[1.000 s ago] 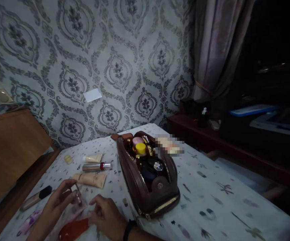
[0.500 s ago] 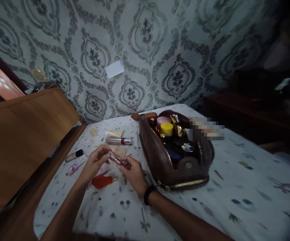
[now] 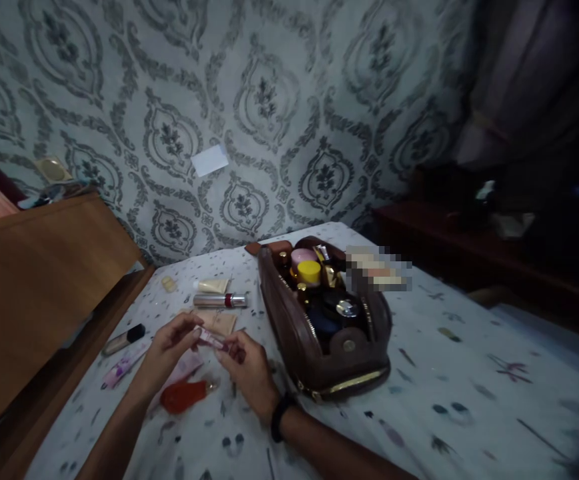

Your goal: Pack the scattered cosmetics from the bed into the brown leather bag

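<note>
Between both hands is a small pink tube (image 3: 210, 338), held low over the bed sheet. My left hand (image 3: 173, 343) pinches its left end, and the fingertips of my right hand (image 3: 250, 368) close on the other end. Just beyond the fingers lie a beige squeeze tube (image 3: 219, 323), a silver tube with a red band (image 3: 220, 301) and a cream tube (image 3: 212, 286). A red-orange bottle (image 3: 183, 397) rests nearer me, beside a pale pink item (image 3: 185, 367) partly hidden by my left hand. An unzipped brown cosmetics bag (image 3: 289, 327) stands right of my hands, full of jars and bottles.
Left of my hands lie a black-capped bottle (image 3: 123, 340) and a purple-and-white tube (image 3: 123, 365). A wooden headboard (image 3: 44, 267) bounds the left side. Patterned wallpaper (image 3: 269, 153) rises behind the bed. Dark red furniture (image 3: 419, 230) stands at the right.
The view has turned right and tilted up slightly, so everything sits further left and lower. Both hands still hold the small pink tube.
</note>
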### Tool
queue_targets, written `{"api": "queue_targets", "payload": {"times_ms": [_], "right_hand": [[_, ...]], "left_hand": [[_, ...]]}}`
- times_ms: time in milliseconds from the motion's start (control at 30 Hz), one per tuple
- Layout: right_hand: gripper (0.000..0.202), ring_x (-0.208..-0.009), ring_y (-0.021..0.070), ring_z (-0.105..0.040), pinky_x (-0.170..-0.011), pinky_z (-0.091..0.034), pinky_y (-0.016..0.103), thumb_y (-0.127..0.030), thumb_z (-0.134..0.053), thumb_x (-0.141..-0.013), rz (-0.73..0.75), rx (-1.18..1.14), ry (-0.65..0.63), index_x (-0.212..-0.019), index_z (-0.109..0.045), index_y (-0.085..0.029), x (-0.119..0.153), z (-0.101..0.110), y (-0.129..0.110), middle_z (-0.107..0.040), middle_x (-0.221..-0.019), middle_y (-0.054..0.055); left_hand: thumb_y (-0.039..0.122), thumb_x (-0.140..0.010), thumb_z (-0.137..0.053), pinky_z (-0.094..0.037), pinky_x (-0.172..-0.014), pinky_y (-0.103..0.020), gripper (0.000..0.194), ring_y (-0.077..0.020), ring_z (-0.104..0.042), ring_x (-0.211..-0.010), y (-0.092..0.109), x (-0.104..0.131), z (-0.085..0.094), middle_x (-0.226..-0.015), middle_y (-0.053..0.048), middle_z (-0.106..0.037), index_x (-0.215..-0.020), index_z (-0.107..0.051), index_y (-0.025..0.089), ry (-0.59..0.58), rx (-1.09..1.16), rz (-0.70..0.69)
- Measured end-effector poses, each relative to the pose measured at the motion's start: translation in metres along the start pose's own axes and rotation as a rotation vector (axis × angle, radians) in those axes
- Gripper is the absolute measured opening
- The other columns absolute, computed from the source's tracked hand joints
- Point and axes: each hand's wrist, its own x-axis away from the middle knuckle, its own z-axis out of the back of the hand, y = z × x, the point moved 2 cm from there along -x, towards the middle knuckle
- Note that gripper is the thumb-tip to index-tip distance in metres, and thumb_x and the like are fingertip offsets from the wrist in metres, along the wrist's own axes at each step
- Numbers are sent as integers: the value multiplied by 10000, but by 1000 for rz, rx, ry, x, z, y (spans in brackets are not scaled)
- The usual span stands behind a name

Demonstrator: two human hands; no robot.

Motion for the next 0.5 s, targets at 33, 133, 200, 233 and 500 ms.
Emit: {"api": "queue_targets", "payload": {"times_ms": [33, 133, 200, 233, 500], "right_hand": [[152, -589, 103, -441, -535, -340, 222, -319, -633, -775, 9, 3, -8, -800, -573, -182, 1, 0, 0, -485, -637, -56], [287, -522, 82, -438, -465, -324, 209, -466, -587, -843, 4, -30, -47, -780, -539, -190, 2, 0, 0, -505, -649, -48], [408, -452, 69, -406, -408, -299, 203, -600, -557, -840, -59, -97, -73, -776, -504, -201, 1, -1, 3, -489, -618, -60], [469, -424, 65, -390, -385, -288, 202, -669, -547, -818, -99, -133, -83, -776, -488, -206, 0, -1, 4, -476, -595, -69], [743, -367, 49, -373, -365, -220, 200, -929, -463, -644, -272, -315, -122, -802, -485, -204, -6, 0, 9, -477, -518, -83]], "left_hand": [[467, -811, -671, -519, -665, -270, 327, -160, -598, -728, 1, 0, 0, -844, -29, -635, -951, -669, 171, 2, -13, -1], [501, -778, -690, -521, -638, -274, 354, -169, -595, -701, 1, -1, -1, -825, -32, -653, -924, -678, 179, 13, -38, 1], [523, -762, -700, -527, -638, -281, 372, -175, -598, -690, 1, -2, -2, -811, -31, -659, -922, -690, 186, 11, -60, 9], [535, -756, -701, -532, -649, -287, 386, -181, -604, -695, 1, -3, -2, -820, -34, -668, -932, -695, 191, 7, -69, 13], [595, -687, -728, -556, -683, -324, 490, -246, -650, -774, 8, -12, -10, -882, -73, -715, -982, -729, 204, 23, -96, 8]]}}
